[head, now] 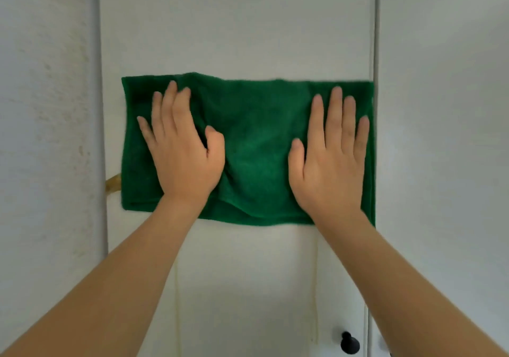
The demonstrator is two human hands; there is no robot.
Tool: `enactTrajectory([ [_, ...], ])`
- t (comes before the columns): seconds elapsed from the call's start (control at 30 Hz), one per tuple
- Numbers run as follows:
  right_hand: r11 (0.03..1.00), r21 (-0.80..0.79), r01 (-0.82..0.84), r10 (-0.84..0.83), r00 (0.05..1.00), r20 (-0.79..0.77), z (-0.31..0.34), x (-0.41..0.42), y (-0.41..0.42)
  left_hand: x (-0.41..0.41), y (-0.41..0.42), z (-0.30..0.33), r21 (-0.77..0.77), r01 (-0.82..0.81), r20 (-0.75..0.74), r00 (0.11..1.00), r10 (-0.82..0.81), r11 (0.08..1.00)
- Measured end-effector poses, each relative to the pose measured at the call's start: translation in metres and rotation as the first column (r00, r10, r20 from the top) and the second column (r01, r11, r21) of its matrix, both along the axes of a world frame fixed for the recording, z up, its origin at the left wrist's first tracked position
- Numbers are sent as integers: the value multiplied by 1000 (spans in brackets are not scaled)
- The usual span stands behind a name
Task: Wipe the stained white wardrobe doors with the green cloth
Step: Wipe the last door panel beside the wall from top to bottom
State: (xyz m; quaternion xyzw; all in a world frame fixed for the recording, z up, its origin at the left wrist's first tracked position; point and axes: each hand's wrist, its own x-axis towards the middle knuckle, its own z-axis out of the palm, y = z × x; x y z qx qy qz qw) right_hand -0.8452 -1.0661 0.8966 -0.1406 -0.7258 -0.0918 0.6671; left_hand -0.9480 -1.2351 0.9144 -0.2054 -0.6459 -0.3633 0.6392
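Hands lie flat and apart on the green cloth [256,147]; left hand [181,147], right hand [333,158], fingers straight.

Both bare forearms reaching up and forward, left hand [180,147] flat, fingers straight and slightly spread, angled a little leftward, thumb out to the right, right hand [332,158] flat, fingers straight and upright, thumb out to the left, hands well apart, palms pressed away from camera
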Motion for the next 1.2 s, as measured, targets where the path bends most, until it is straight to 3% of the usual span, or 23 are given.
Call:
enactTrajectory([
  [0.07,1000,-12,18,-18,999,32,-30,0,-3,0,0,-23,-1,4,-55,998,-4,1000],
  [0.17,999,-37,35,-33,999,41,-36,-3,-5,-4,-7,-57,-195,-56,-70,997,43,979],
  [0.3,995,-102,8,-4,999,40,-22,-9,-24,-21,-37,-39,-382,-162,-36,986,160,910],
  [0.47,991,-133,-7,6,1000,-7,-19,-16,-33,-31,-48,1,-255,-181,31,980,195,950],
  [0.63,999,-52,-17,17,1000,9,-34,-17,-34,-27,-39,-60,-99,-172,151,971,186,980],
  [0.77,999,-41,-13,15,999,46,-51,-20,-41,-25,-44,-94,-154,-205,183,955,232,966],
  [0.93,999,-49,-6,9,998,64,-60,-19,-45,-22,-43,-30,-143,-176,257,944,209,974],
  [1.03,999,-35,-11,14,997,75,-69,-20,-47,-18,-36,-26,-101,-170,246,950,190,980],
  [1.2,977,205,-52,15,984,177,-53,-9,-20,-20,-38,-92,-147,-173,188,962,200,974],
])
